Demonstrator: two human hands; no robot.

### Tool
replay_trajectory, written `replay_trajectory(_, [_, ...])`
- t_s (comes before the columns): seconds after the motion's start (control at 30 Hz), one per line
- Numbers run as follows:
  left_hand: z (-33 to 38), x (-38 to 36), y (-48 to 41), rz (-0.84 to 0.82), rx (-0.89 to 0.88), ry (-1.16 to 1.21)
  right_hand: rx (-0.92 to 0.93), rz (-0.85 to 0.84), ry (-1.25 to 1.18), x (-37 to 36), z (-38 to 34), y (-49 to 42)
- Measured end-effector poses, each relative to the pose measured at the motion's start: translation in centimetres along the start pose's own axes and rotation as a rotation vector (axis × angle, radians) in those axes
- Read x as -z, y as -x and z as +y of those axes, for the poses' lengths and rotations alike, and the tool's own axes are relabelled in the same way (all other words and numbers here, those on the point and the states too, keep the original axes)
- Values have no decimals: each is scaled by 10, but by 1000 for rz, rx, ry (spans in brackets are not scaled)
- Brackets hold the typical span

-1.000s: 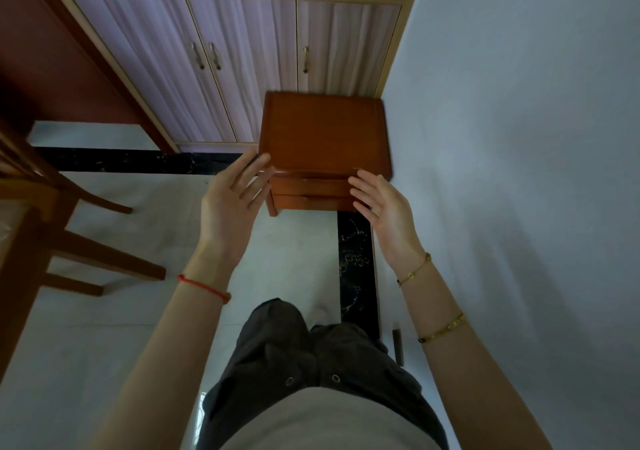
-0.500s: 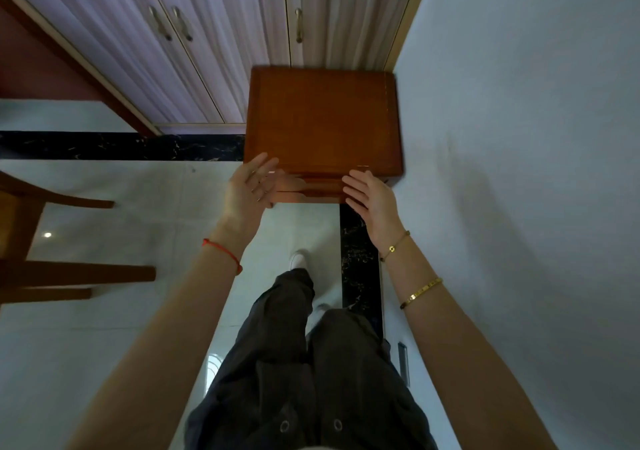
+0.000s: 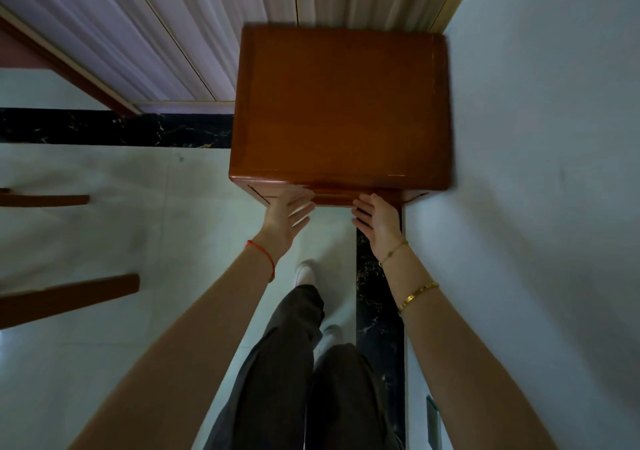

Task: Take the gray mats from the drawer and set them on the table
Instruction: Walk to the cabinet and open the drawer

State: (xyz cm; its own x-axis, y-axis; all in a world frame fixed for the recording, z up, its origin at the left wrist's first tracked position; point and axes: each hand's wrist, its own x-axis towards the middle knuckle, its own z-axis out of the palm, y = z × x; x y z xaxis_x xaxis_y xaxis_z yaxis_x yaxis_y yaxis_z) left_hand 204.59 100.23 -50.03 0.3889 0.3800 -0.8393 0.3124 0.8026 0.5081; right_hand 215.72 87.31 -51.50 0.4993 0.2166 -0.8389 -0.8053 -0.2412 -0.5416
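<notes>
**Barely begun: drawer shut, mats out of sight**

The pale wall [image 3: 536, 137] fills the right side and the light tiled floor [image 3: 121, 234] the left, with wardrobe doors [image 3: 207, 16] along the top. A brown wooden cabinet [image 3: 341, 103] stands in the corner, touching the wall and just in front of the wardrobe. Two dark chair legs [image 3: 69, 293] reach in from the left edge.

Under the cabinet's front lip runs the drawer [image 3: 332, 199], and it looks closed. So the gray mats are presumably inside it; none can be seen. The surface meant to receive them is not in view either.

The left hand [image 3: 285, 215] and the right hand [image 3: 379, 221] are both stretched toward the drawer front, fingers straight and a little spread, the fingertips right at its edge. Neither grip has closed on anything, and whether the fingertips are touching the wood cannot be told. A red string [image 3: 263, 259] circles the left wrist.

By this reading everything is left: open the drawer, lift out the mats, carry them over and lay them down.
</notes>
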Motion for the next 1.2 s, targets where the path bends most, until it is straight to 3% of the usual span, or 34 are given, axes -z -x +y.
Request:
replay_trajectory(0.17, [-28, 2, -64, 89, 140, 9, -109, 39, 54, -5, 20, -60])
replay_trajectory(0.53, [-39, -10, -145, 92, 157, 23, -146, 127, -80, -25, 32, -139])
replay_trajectory(0.73, [-39, -11, -156, 95, 155, -28, -126, 143, -169, -26, 34, -151])
replay_trajectory(1.2, [-82, 11, -114, 116, 200, -96, -215, 50, -132, 11, 73, -112])
